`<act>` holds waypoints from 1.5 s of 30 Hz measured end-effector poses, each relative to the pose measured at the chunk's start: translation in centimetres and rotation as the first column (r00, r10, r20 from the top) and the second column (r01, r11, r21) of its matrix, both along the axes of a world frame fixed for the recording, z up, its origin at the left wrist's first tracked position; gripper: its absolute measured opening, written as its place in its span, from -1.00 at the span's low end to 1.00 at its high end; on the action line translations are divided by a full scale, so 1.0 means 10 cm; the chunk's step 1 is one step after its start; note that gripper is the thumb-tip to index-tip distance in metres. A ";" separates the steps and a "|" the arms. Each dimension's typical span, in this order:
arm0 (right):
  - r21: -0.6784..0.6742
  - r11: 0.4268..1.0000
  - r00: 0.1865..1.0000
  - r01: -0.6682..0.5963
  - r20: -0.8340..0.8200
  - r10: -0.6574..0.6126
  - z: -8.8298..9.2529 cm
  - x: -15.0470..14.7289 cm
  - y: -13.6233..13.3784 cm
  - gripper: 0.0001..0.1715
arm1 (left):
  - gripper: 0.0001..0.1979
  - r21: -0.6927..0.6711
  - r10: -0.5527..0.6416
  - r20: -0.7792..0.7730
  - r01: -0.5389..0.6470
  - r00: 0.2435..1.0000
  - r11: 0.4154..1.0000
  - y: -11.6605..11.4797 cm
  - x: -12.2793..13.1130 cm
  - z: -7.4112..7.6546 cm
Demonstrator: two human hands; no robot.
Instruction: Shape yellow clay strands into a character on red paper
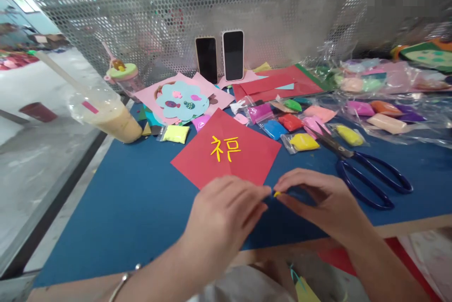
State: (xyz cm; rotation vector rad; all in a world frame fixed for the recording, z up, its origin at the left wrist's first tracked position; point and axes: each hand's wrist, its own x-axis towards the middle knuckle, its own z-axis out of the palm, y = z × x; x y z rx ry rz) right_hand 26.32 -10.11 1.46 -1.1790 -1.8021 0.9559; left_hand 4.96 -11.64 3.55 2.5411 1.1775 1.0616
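Observation:
My right hand (328,198) pinches a small bit of yellow clay (277,194) between thumb and fingertips, above the table's front part. Just to its left is my left hand (226,219), its fingertips and thumb slightly apart, with nothing visible between them. Beyond both hands a red paper square (197,160) lies turned like a diamond, its near corner hidden behind my left hand. On it, yellow clay strokes (233,149) form part of a Chinese character. To the right lie large scissors (367,170) with dark blue handles, blades slightly parted over the clay bags.
Several bags of coloured clay, one yellow (304,142), lie behind the red paper. A tilted drink cup (113,116) is at the left edge. Two phones (233,57) lean on the perforated metal panel (282,14). A blue fish-decorated paper craft (183,102) lies on pink sheets.

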 end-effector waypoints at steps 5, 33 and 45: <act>-0.159 0.986 0.978 -0.053 -0.206 0.020 -0.06 -0.21 -0.17 -0.90 | -0.90 0.018 0.033 0.116 -0.036 0.993 0.999 -0.21 0.08 -0.04; -0.220 0.926 0.666 0.307 -0.645 -0.375 0.16 -0.39 -0.05 -0.28 | -0.71 0.430 0.181 0.015 -0.170 0.983 0.886 -0.45 0.74 -0.32; -0.196 0.911 0.571 0.364 -0.726 -0.384 0.19 -0.36 -0.14 -0.30 | -0.73 0.477 0.157 0.044 -0.159 0.987 0.864 -0.44 0.80 -0.37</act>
